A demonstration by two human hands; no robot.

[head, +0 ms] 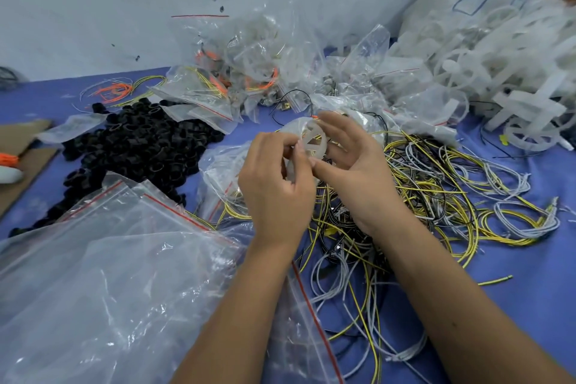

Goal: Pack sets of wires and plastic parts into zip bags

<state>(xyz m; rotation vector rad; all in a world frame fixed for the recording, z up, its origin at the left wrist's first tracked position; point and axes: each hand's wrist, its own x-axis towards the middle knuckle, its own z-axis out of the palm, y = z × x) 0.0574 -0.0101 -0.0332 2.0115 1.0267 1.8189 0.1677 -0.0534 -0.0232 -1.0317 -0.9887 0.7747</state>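
Both hands were pinching one white plastic wheel (313,142) above the blue worktop (514,259), probably to get it into a zip bag. The left hand (277,184) held its near edge and the right hand (352,165) curled round its far side. Loose wires (436,196) lay just beside it, and empty zip bags (109,274) sat nearby, easy to grab

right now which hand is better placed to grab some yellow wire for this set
Right. The right hand sits directly over the tangle of yellow wires, which spreads to its side. The left hand pinches the white plastic wheel and lies nearer the empty zip bags.
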